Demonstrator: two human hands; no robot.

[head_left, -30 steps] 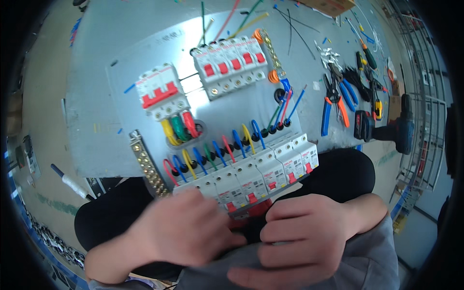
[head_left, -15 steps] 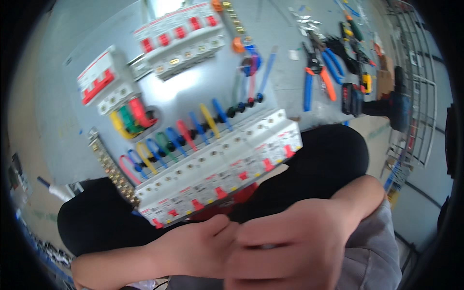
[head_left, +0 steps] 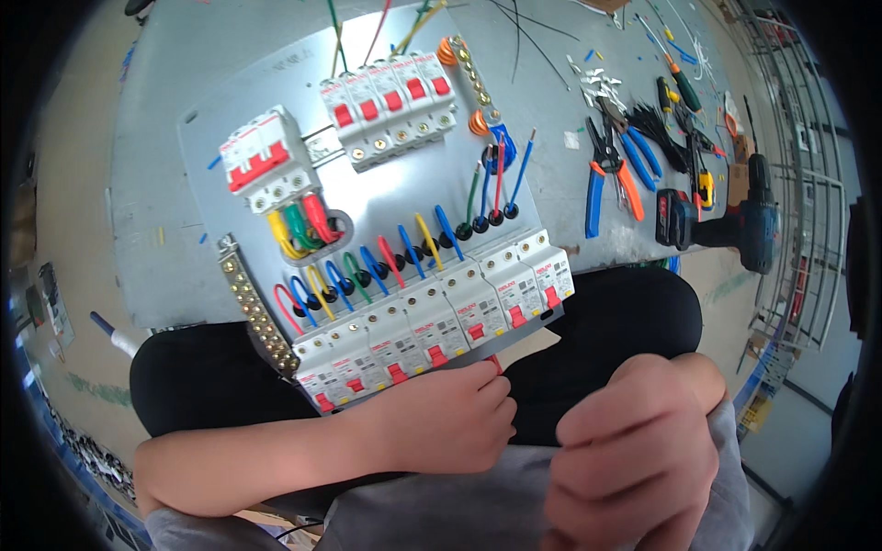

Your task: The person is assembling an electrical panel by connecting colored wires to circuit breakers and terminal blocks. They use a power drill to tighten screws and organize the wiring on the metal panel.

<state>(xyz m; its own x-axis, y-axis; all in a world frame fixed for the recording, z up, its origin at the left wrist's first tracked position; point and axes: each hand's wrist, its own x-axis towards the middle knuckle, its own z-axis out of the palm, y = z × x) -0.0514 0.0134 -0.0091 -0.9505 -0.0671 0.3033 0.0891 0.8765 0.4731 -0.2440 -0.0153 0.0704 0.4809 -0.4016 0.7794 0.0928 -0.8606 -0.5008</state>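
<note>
A metal mounting plate (head_left: 207, 156) tilts over my lap, its near edge carrying a row of white circuit breakers (head_left: 432, 321) with red switches. My left hand (head_left: 450, 418) is closed just below that row. A bit of red (head_left: 496, 365) shows by its fingertips, and what it holds is hidden. Off to the right and nearer to me, my right hand (head_left: 634, 450) is curled shut, apart from the plate; its fingers hide any contents. Short coloured wires (head_left: 390, 260) rise through the plate behind the row. Farther up sit a three-switch breaker (head_left: 257, 165) and another breaker group (head_left: 390, 106).
Brass terminal strips (head_left: 253, 308) flank the plate. On the grey table at right lie a wire stripper (head_left: 606, 174), blue-handled pliers (head_left: 641, 156), black cable ties (head_left: 657, 133), screwdrivers (head_left: 682, 87) and a cordless drill (head_left: 753, 216). A wire rack (head_left: 808, 184) stands beyond.
My hands, close together before, are now apart: the right has moved right, the left slightly up and right toward the breakers. The whole view has shifted a little.
</note>
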